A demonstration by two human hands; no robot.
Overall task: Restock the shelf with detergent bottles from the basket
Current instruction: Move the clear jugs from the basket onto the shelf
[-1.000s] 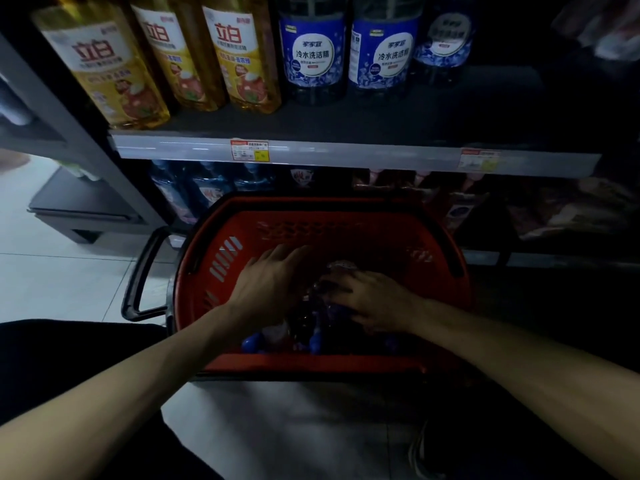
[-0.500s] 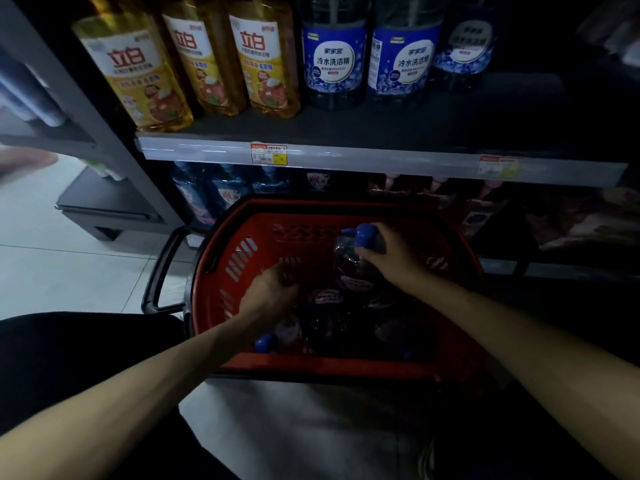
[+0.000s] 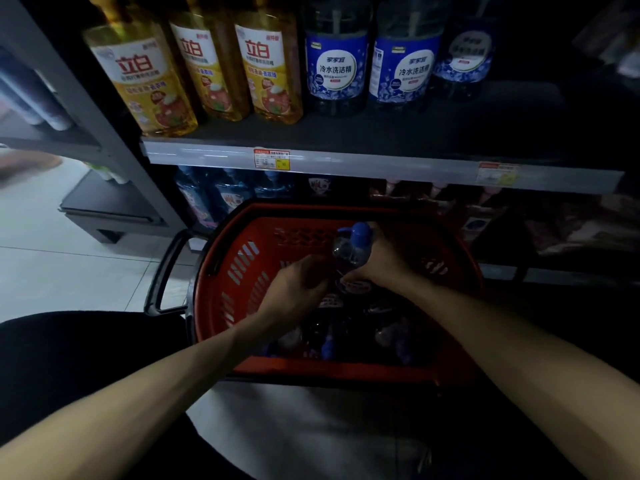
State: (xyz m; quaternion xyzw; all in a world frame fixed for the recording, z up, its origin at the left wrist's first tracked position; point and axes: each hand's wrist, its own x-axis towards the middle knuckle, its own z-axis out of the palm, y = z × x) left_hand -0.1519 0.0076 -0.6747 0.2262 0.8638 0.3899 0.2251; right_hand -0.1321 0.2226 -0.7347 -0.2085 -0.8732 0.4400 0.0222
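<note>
A red plastic basket (image 3: 242,265) stands on the floor in front of the shelf, with several dark detergent bottles (image 3: 332,337) lying in it. My right hand (image 3: 381,261) grips one clear bottle with a blue cap (image 3: 349,247) by its neck and holds it upright above the others. My left hand (image 3: 298,289) reaches over to that bottle's lower body, fingers curled against it. On the shelf (image 3: 346,161) above stand blue-labelled bottles (image 3: 336,67) of the same kind, to the right of yellow ones (image 3: 266,67).
The shelf's right part (image 3: 519,123) beside the blue bottles is dark and bare. A lower shelf behind the basket holds more bottles (image 3: 214,195). The basket's black handle (image 3: 166,271) sticks out to the left over the pale tiled floor (image 3: 52,265).
My right hand has lifted a blue-capped bottle out of the pile and stood it upright. My left hand has moved from the basket's left side across to that bottle.
</note>
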